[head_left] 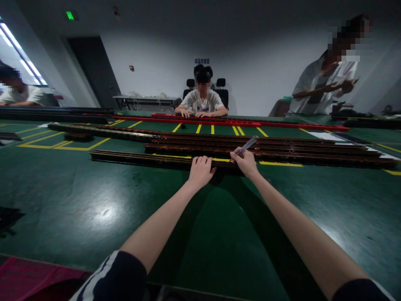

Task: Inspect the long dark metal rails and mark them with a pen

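Note:
A long dark strip (140,159) with thin bright edges lies crosswise on the green table in front of me. My left hand (201,170) rests over it, fingers laid across the top and the thumb toward the right; whether the fingers grip it I cannot tell from above, but they look spread and flat. In my right hand (246,162) is a clear-barrelled pen (249,144), its tip pointing down at the strip's right part. Just beyond both hands lies a bundle of similar long dark strips (297,151).
The green table (78,217) carries yellow tape lines (280,164). Farther back lies a long red bar (269,124), where a person (203,100) sits with both hands. Another person (316,88) stands at the right, one more sits far left. A dark object (9,219) lies at the left.

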Motion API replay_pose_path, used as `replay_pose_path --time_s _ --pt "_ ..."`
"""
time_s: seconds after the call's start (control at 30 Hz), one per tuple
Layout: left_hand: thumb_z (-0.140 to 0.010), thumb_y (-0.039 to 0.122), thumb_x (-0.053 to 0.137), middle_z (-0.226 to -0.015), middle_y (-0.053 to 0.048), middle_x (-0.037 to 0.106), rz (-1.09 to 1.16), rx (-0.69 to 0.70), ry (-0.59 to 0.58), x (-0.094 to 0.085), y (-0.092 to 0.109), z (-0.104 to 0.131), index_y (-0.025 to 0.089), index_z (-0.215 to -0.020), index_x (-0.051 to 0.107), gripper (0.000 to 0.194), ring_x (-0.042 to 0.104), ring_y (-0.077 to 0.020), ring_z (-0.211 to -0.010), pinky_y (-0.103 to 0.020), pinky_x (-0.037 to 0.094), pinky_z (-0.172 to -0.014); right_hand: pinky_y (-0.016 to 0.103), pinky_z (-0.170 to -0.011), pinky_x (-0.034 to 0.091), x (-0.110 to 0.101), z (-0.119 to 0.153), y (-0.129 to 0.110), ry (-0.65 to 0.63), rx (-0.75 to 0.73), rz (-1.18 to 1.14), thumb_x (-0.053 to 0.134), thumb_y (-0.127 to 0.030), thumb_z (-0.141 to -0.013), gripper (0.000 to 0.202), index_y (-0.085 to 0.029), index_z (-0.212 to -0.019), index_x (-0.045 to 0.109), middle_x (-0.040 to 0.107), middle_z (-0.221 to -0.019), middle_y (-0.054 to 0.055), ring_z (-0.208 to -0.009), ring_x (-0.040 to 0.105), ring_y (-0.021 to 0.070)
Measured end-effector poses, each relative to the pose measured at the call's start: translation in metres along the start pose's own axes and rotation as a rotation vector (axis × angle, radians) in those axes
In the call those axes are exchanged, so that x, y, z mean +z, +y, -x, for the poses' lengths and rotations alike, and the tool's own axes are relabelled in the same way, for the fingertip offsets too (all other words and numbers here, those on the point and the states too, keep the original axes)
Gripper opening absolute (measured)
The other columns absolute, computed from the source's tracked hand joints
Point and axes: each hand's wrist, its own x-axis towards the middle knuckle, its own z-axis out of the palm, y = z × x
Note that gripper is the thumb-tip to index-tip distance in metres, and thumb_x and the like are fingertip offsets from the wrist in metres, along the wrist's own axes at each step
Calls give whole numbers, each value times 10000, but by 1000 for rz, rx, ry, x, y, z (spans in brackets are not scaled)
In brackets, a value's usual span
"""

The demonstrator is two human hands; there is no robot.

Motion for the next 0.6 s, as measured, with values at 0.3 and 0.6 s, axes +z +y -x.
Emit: replay_pose_path --time_s 0.3,0.6 --pt "-913 328 453 -1128 -122 633 -11 -41 8 -1 1 0 138 -1147 559 319 557 -256 -1073 -431 369 -1005 300 -589 457 2 0 1 14 -2 -26 567 -436 -727 248 -208 -632 545 585 -520 8 -522 579 176" --pt "-903 311 457 -1122 -123 641 7 -46 26 0 1 1 148 -1129 574 302 566 -266 -1072 -457 370 -1023 297 -591 455 2 1 -1 27 -4 -14 563 -425 -730 243 -205 -629 544 579 -517 5 -521 580 173"
